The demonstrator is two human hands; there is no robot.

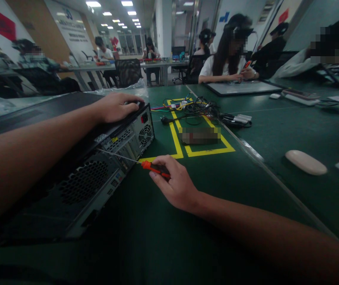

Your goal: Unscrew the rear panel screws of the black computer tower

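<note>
A black desktop computer case (118, 162) lies on its side at the left, its metal back panel with vents, slots and ports facing me. My left hand (118, 107) rests flat on the top of the case near its far corner, fingers stretched toward the edge. In my right hand (177, 182) is an orange and black screwdriver (155, 168), gripped by the handle. Its thin shaft points left, and the tip is at the back panel near the upper edge; whether it sits in a screw is too small to tell.
Yellow tape (178, 144) marks out areas on the green table (145, 221). Beyond lies a tangle of cables (201, 107) with a black plug, near a blurred-out dark object (200, 136). Pale oval objects (305, 162) lie right. Across the table a person (227, 65) works over a dark panel.
</note>
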